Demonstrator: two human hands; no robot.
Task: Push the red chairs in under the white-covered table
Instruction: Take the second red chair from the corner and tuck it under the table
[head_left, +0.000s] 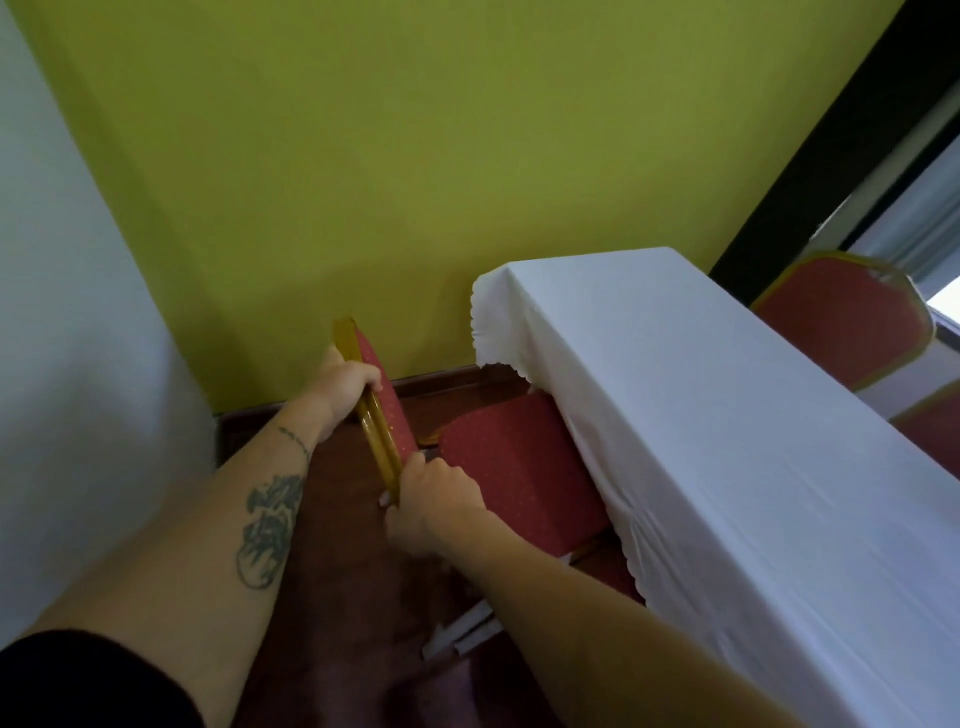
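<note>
A red chair (519, 467) with a gold frame stands at the near side of the white-covered table (727, 441), its seat partly under the hanging cloth. My left hand (345, 384) grips the upper part of the chair's backrest. My right hand (434, 501) holds the lower end of the same backrest frame. A second red chair (847, 317) stands on the far side of the table, at the right, its backrest above the tabletop.
A yellow-green wall (415, 156) runs close behind the chair and the table's end. A white wall (62, 364) is at the left. The floor (337, 597) is dark red, with white strips (462, 634) lying near my right forearm.
</note>
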